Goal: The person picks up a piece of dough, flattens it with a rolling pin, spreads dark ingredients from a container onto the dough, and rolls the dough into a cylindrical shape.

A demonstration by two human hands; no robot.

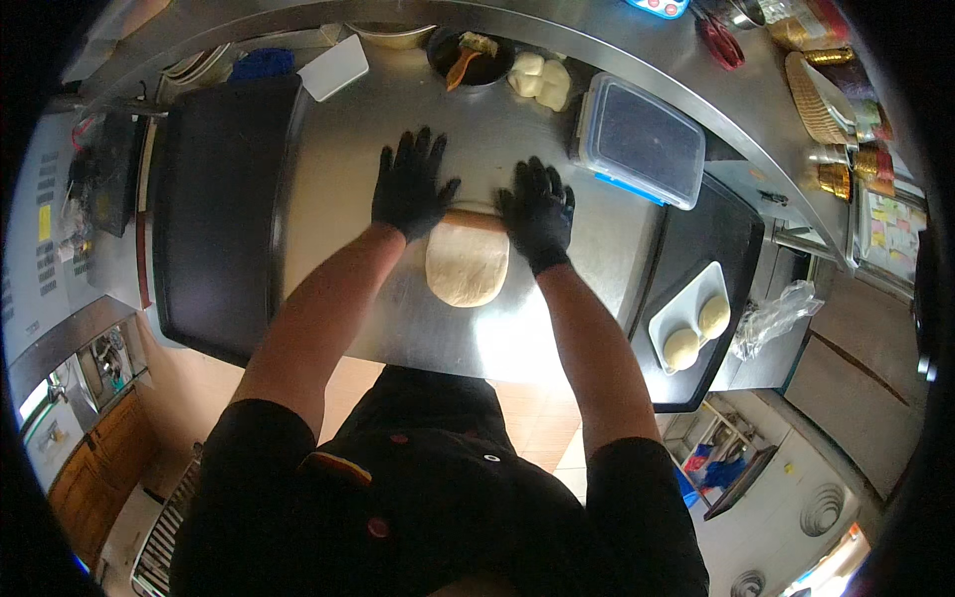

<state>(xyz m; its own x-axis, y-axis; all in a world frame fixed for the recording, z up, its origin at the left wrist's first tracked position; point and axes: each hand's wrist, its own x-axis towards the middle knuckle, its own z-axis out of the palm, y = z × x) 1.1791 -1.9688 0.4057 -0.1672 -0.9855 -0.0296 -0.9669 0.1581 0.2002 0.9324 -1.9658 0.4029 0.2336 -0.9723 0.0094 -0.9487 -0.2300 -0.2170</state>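
A flattened oval of pale dough [467, 269] lies on the steel worktop [418, 328] in front of me. Across its far edge is a wooden rolling pin [473, 219], its ends hidden by my hands. My left hand [412, 183], in a black glove, is flat over the pin's left end with fingers stretched forward and spread. Also gloved in black, my right hand [536, 209] lies over the right end, palm down, fingers apart and slightly blurred. Neither hand's fingers are wrapped around the pin.
Black baking trays [216, 216] [701, 239] flank the work area. A white tray [671, 321] holds two dough balls [698, 333]. At the back are a lidded plastic box [645, 138], more dough pieces [539, 79], a dark pan [489, 71] with a brush [466, 63], and a steel shelf edge [522, 26].
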